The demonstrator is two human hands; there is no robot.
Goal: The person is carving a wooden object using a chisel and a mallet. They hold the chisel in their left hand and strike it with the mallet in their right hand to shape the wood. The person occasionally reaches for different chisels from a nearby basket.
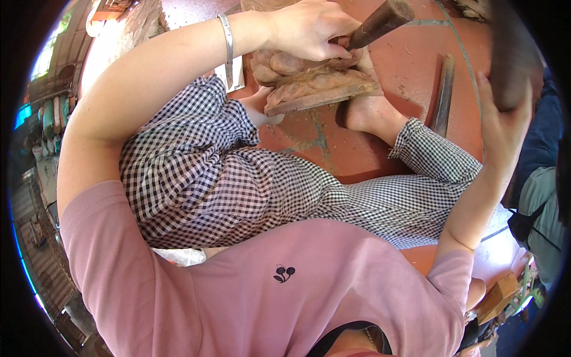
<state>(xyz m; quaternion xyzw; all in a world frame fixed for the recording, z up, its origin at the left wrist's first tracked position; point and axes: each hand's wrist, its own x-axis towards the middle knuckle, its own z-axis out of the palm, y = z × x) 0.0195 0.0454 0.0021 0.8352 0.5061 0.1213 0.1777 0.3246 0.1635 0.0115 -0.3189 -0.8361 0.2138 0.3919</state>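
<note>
My left hand [309, 28] grips a chisel with a dark wooden handle [380, 22], its tip set against a carved reddish wood piece [315, 83]. The carving rests on the floor, wedged between my bare feet [369, 110]. My right hand [502, 119] is raised at the right and holds a dark wooden mallet [508, 53] upright. A silver bangle [226, 41] circles my left wrist. I sit in checked trousers [226, 178] and a pink shirt.
A second long chisel [443, 95] lies on the red tiled floor [416, 65] to the right of my foot. Another person's clothing [538, 202] shows at the right edge. A wooden block [498, 294] sits at lower right. Shelves with clutter stand at far left.
</note>
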